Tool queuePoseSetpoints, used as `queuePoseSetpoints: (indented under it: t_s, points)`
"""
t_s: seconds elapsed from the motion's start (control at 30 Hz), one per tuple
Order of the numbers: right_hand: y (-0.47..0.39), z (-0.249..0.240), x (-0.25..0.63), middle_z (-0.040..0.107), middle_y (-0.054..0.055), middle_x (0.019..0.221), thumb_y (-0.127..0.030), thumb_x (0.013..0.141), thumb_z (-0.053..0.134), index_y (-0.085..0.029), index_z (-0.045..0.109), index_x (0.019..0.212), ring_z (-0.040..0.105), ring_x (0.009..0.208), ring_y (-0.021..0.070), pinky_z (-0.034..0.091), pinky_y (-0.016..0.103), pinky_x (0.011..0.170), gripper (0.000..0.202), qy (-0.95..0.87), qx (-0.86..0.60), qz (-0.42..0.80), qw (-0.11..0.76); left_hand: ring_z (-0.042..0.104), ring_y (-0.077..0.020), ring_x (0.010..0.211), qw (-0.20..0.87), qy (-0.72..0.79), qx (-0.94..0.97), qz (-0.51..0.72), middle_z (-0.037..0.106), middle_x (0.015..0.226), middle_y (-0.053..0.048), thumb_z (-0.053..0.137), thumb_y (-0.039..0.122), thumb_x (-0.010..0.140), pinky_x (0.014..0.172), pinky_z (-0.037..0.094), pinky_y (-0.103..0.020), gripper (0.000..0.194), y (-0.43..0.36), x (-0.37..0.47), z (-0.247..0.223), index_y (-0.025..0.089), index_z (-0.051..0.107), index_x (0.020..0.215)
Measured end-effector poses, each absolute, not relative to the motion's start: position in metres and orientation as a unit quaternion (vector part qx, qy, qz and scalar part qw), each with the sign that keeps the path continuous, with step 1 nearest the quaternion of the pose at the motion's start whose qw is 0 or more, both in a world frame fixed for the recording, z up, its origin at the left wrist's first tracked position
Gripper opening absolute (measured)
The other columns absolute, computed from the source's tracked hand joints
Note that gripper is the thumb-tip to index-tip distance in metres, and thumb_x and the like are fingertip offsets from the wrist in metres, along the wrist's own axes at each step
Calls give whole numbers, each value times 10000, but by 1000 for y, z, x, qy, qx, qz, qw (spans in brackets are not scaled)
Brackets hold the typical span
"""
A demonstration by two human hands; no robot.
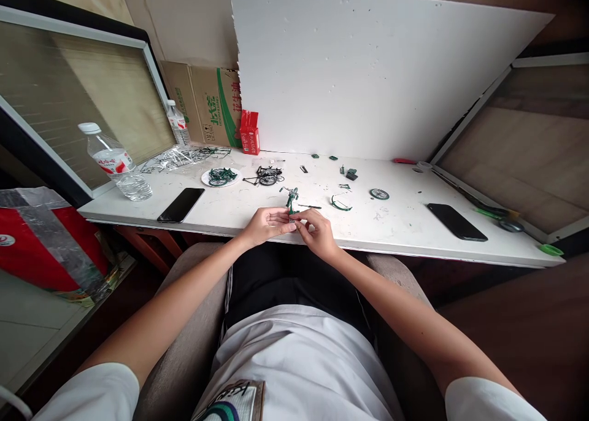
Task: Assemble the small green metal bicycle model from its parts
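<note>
Near the table's front edge, my left hand point(269, 226) and my right hand point(317, 229) meet around a small green model bicycle frame point(291, 199) with its handlebars upward. Fingers of both hands are closed on its lower part, which they partly hide. A thin dark rod point(309, 207) lies just beyond my right hand. Farther right on the table are a curved green piece point(341, 205), a small spoked wheel point(379, 194) and a dark green block-like part point(352, 174).
At the left stand a water bottle point(120, 166), a black phone point(181, 205) and a white plate point(205, 179) with green bicycle parts. Black model bicycle parts point(269, 175) lie beside it. A second phone point(456, 221) is at right. A white board point(368, 71) rises behind.
</note>
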State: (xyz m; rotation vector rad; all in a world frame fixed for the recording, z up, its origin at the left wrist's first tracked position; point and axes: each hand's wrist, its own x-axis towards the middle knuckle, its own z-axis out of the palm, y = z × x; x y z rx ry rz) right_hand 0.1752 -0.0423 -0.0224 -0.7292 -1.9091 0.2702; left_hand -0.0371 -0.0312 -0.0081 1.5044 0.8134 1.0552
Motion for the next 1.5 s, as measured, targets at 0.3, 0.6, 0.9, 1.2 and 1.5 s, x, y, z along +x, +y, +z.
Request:
queuePoseSetpoints:
  t_s: [0.3, 0.6, 0.9, 1.2, 1.5]
  points:
    - [-44, -18, 175, 775, 80, 973, -445, 1034, 666, -254, 754, 1077, 697, 868, 223, 567, 345, 621, 214, -780, -326, 174, 506, 802, -329, 1028, 546, 343, 611, 460, 828, 1094, -177, 1000, 450, 653, 974, 625, -478, 715, -29, -34, -12, 93, 757, 1222]
    - [-43, -19, 173, 746, 73, 1029, -490, 975, 726, -247, 651, 1099, 740, 880, 211, 574, 336, 645, 283, -746, -335, 225, 529, 805, -331, 1036, 545, 327, 625, 453, 820, 1154, -181, 959, 458, 722, 964, 632, -468, 660, -30, -36, -12, 109, 762, 1246]
    - [-47, 2, 184, 718, 40, 964, -408, 1075, 547, -281, 456, 1323, 728, 916, 216, 543, 341, 719, 293, -757, -307, 219, 533, 782, -348, 1112, 528, 348, 616, 470, 810, 1202, -185, 924, 526, 744, 1024, 605, -481, 634, -25, -39, -12, 100, 793, 1196]
    - [8, 29, 268, 719, 151, 1132, -247, 940, 568, -193, 742, 1071, 609, 1140, 341, 534, 481, 936, 224, -741, -561, 0, 369, 798, -344, 1040, 571, 334, 576, 481, 821, 1148, -182, 924, 549, 737, 982, 637, -513, 599, -22, -41, -9, 100, 812, 1117]
    - [19, 17, 296, 687, 218, 1150, -297, 960, 677, -173, 818, 968, 536, 1193, 439, 518, 566, 925, 188, -762, -629, -50, 144, 790, -337, 1074, 580, 330, 565, 485, 818, 1142, -194, 911, 526, 763, 1022, 620, -521, 581, -22, -41, -7, 72, 811, 1110]
